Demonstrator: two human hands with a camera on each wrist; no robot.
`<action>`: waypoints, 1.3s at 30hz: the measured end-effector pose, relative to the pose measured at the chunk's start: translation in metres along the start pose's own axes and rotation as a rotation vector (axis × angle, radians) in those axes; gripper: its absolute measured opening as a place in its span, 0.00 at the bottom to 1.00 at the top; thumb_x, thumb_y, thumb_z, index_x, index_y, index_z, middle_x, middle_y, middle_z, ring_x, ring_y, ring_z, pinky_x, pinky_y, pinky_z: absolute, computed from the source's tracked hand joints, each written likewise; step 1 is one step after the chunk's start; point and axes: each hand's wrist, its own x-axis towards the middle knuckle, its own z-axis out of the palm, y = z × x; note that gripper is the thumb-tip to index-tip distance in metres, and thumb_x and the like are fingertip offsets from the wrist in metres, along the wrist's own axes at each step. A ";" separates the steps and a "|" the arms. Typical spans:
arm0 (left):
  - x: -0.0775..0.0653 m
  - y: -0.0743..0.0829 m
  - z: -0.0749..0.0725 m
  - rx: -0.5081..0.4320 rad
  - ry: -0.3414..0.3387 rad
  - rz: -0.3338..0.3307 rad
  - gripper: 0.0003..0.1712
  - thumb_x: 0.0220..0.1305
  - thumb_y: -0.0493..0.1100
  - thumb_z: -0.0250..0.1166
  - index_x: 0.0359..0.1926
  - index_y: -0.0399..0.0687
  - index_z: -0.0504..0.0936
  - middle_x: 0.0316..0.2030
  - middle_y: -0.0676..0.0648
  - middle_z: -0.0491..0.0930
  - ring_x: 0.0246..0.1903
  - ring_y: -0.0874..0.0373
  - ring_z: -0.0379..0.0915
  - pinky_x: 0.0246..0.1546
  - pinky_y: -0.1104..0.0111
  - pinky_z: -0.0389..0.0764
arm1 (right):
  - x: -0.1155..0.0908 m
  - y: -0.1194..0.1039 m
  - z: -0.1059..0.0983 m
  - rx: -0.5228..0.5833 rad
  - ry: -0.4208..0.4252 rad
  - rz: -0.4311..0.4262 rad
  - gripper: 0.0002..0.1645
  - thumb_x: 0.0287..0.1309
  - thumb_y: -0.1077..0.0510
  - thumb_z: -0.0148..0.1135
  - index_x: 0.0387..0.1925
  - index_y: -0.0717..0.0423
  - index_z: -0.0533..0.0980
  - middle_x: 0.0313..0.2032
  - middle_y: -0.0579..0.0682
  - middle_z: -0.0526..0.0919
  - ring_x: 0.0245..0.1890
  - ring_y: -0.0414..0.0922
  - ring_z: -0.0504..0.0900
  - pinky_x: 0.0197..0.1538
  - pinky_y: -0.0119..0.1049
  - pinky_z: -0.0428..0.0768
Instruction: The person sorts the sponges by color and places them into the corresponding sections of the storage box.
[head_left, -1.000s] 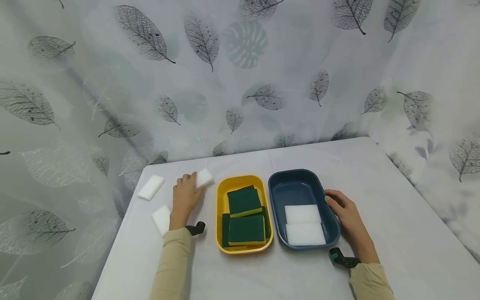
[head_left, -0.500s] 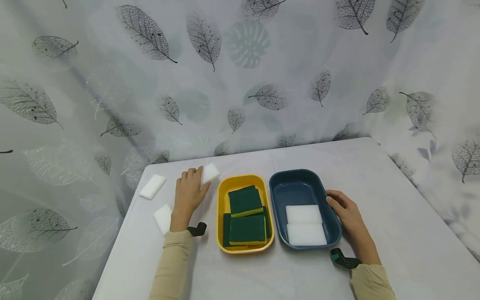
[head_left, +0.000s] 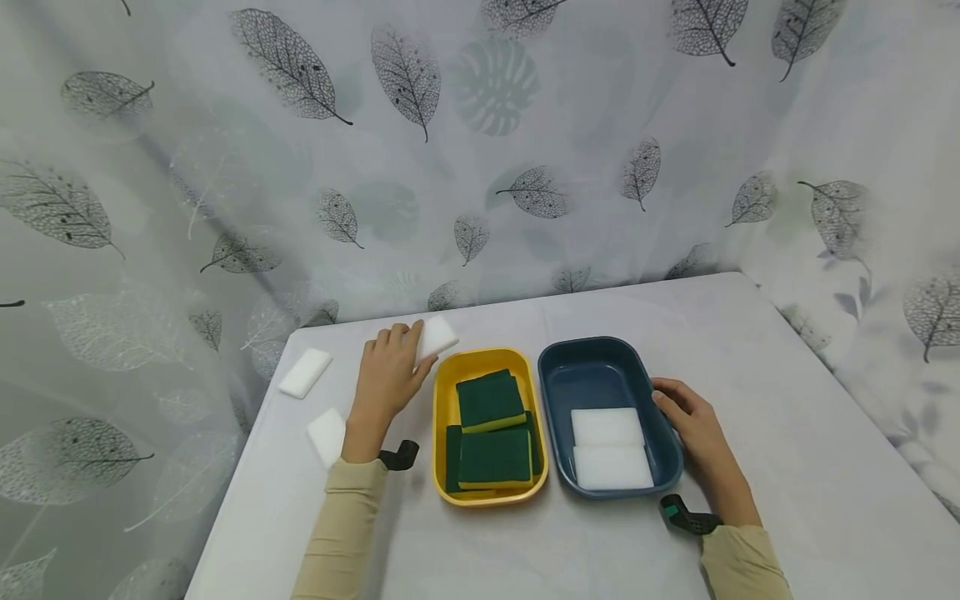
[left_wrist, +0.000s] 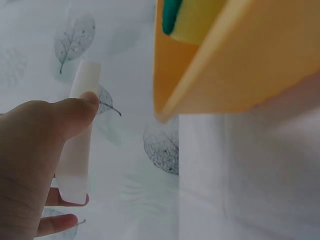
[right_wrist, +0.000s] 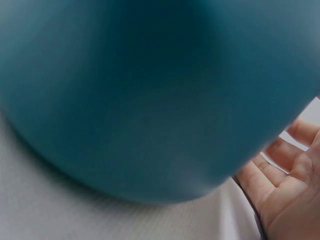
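Note:
My left hand (head_left: 388, 379) pinches a white sponge block (head_left: 437, 340) between thumb and fingers, just beyond the far left corner of the yellow tray (head_left: 443, 392). In the left wrist view the white block (left_wrist: 75, 162) is held on edge, the thumb across its near face. Several green-and-yellow scouring sponges (head_left: 491, 402) lie in the yellow tray. Two white blocks (head_left: 612, 468) sit side by side at the near end of the blue tray (head_left: 588, 383). My right hand (head_left: 693, 425) rests with loosely extended fingers against the blue tray's right outer wall.
Two more white blocks lie loose at the left of the table, one farther back (head_left: 305, 372) and one (head_left: 326, 435) beside my left wrist. A leaf-printed curtain (head_left: 480, 167) hangs behind the white-covered table (head_left: 465, 554). Both trays stand close beside each other.
My left hand has carried the white sponge block up and to the right, toward the yellow tray's far corner. The right hand and both trays have stayed in place.

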 end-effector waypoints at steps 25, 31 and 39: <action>0.019 0.062 -0.016 -0.022 -0.009 0.181 0.39 0.71 0.62 0.65 0.74 0.47 0.70 0.60 0.41 0.79 0.57 0.43 0.78 0.55 0.49 0.82 | -0.001 -0.002 -0.001 0.013 0.011 -0.027 0.33 0.78 0.41 0.53 0.70 0.59 0.71 0.53 0.28 0.76 0.50 0.19 0.72 0.52 0.15 0.72; 0.024 0.080 -0.014 -0.063 -0.020 0.244 0.38 0.71 0.60 0.66 0.74 0.48 0.70 0.60 0.41 0.79 0.57 0.44 0.79 0.53 0.49 0.83 | -0.001 -0.001 -0.002 0.016 0.020 -0.033 0.32 0.78 0.42 0.54 0.69 0.60 0.72 0.50 0.24 0.75 0.50 0.18 0.72 0.52 0.15 0.72; 0.032 0.107 -0.012 -0.109 -0.083 0.316 0.38 0.73 0.62 0.64 0.75 0.50 0.68 0.61 0.43 0.79 0.58 0.46 0.79 0.54 0.51 0.83 | -0.001 -0.002 -0.002 0.011 0.019 -0.028 0.32 0.78 0.41 0.54 0.69 0.59 0.72 0.54 0.32 0.78 0.50 0.19 0.71 0.52 0.14 0.72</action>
